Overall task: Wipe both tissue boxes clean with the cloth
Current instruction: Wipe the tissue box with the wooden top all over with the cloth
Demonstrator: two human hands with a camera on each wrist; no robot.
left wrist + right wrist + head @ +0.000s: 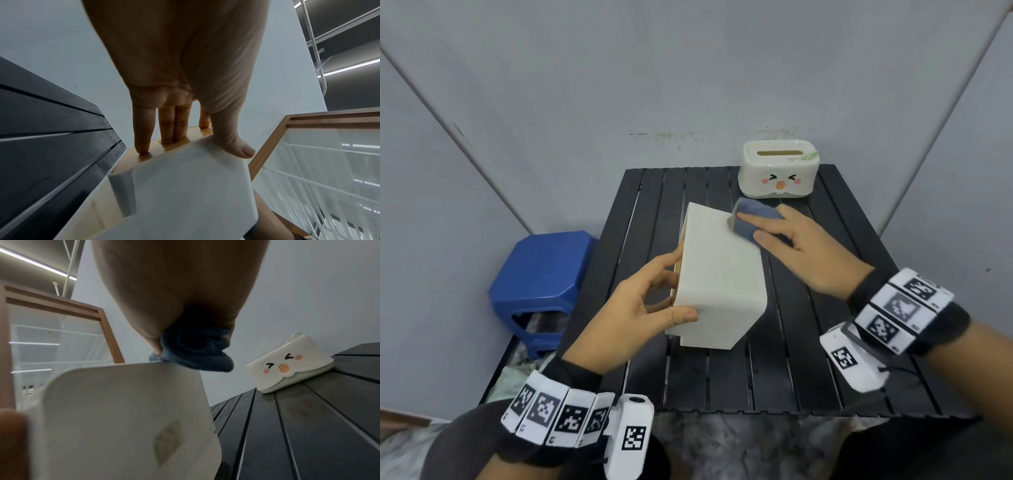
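A plain white tissue box [719, 277] with a wooden lid stands tipped on its side in the middle of the black slatted table [808, 359]. My left hand [650, 308] grips its near end, thumb on the white face and fingers on the wooden lid [164, 146]. My right hand [784, 236] holds a bunched blue cloth [755, 219] against the box's far top corner [164, 366]. A second white tissue box [779, 169] with a cartoon duck face [287, 363] sits upright at the table's back right, untouched.
A blue plastic stool [541, 284] stands left of the table. Grey walls close in behind and at both sides. In the wrist views a wood-framed glass panel [308, 146] shows to one side.
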